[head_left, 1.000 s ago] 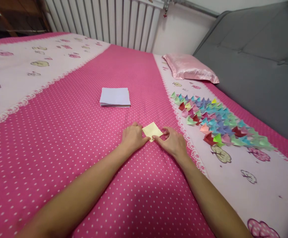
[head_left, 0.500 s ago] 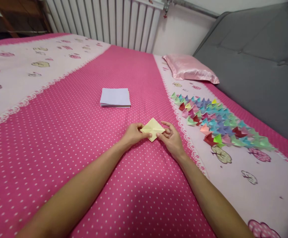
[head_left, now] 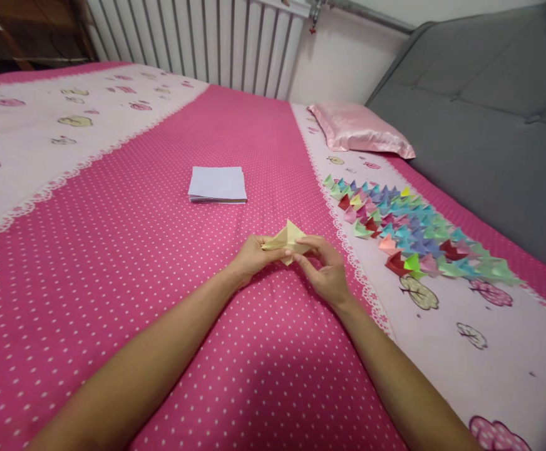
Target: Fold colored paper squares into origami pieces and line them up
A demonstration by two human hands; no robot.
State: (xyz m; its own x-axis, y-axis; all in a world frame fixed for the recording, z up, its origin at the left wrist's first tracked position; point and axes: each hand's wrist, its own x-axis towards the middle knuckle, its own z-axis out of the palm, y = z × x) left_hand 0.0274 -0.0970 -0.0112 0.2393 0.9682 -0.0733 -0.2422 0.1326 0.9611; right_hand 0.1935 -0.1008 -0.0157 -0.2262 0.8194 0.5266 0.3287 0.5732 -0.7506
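Note:
Between my two hands, just above the pink polka-dot bed cover, is a folded pale yellow origami paper (head_left: 288, 235), its top corner standing up in a point. My left hand (head_left: 254, 257) pinches its left side, thumb lying across the front. On the right edge, my right hand (head_left: 325, 266) holds the paper with the index finger over the top and the thumb near the bottom corner. Some of the paper is hidden behind the fingers. A stack of square paper (head_left: 217, 184), pale lilac on top, lies beyond my left hand.
Rows of small folded paper pieces (head_left: 414, 232) in many colours stand on the right. A pink satin pillow (head_left: 360, 130) lies at the back, against a grey headboard (head_left: 479, 113). A white radiator (head_left: 198, 44) borders the bed's far side.
The yellow paper has gone from a flat diamond to a more raised, opened-out shape. My right fingers have moved from its side edge onto its front and top.

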